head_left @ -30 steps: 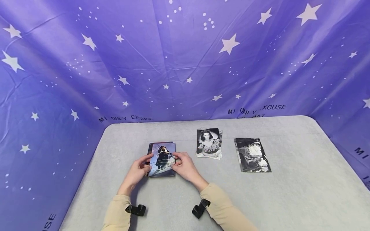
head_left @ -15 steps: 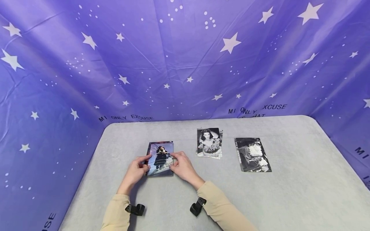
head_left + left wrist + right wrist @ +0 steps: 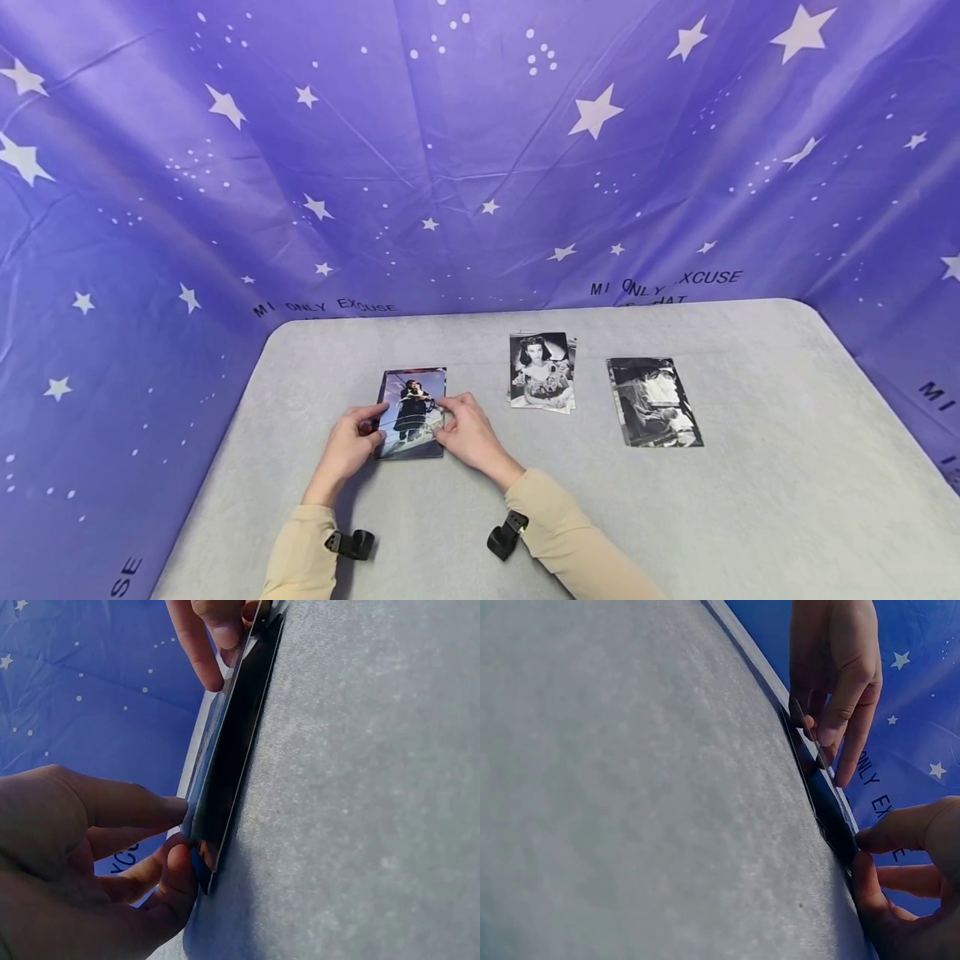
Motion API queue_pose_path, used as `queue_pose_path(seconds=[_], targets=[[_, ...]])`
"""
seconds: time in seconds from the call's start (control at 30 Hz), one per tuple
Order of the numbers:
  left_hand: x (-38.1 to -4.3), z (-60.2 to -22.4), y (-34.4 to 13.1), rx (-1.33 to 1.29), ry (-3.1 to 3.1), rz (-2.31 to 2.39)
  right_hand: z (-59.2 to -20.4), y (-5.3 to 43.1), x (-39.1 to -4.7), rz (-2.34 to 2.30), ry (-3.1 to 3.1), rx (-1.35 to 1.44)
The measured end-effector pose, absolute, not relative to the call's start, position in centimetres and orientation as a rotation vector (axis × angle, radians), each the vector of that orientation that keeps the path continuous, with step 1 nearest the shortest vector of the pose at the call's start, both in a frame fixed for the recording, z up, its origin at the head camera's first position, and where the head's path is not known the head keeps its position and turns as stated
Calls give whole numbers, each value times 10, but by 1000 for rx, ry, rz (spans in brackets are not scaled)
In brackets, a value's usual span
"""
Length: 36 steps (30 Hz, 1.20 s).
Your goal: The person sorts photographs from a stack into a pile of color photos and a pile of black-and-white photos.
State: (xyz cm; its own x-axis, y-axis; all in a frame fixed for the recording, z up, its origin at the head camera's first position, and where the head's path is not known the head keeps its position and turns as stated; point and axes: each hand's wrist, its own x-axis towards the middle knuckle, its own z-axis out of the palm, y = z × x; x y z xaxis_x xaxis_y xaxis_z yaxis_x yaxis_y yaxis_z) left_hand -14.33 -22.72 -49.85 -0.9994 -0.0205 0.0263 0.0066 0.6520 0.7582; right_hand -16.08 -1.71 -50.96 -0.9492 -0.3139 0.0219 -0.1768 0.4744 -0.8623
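A colour photo card (image 3: pixel 411 408) shows two figures in dark clothes against blue. My left hand (image 3: pixel 351 439) pinches its left edge between thumb and fingers, and my right hand (image 3: pixel 468 432) pinches the right edge. Beneath it lies a darker card (image 3: pixel 255 694), which shows only as a thin strip past the far edge in the head view. Both wrist views show a narrow gap between the held photo and this lower card. The lower card lies on the grey table (image 3: pixel 420 517).
Right of my hands is a small pile of black-and-white photos (image 3: pixel 538 371), topped by a portrait. Farther right lies another black-and-white pile (image 3: pixel 655 402), slightly fanned. A purple star-printed curtain (image 3: pixel 450 167) stands behind the table and along its sides.
The colour photo has shifted a little left over the lower card, with both hands keeping their pinch. My right forearm has followed it left. The two black-and-white piles stay put.
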Motion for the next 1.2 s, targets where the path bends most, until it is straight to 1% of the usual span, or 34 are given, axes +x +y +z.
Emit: queue_pose_path(seconds=[0.33,0.7,1.2], targets=[[-142,-500,-227,41,-2776,-1377,-507,-9,-162,-1504,2484,-516],[-141,-496,-224,83,-2662,-1658,-508,5,-168,-1575,2374,-540],[-139,-491,-219,58,-2632,-1791,-499,50,-175,-1626,2396,-534]])
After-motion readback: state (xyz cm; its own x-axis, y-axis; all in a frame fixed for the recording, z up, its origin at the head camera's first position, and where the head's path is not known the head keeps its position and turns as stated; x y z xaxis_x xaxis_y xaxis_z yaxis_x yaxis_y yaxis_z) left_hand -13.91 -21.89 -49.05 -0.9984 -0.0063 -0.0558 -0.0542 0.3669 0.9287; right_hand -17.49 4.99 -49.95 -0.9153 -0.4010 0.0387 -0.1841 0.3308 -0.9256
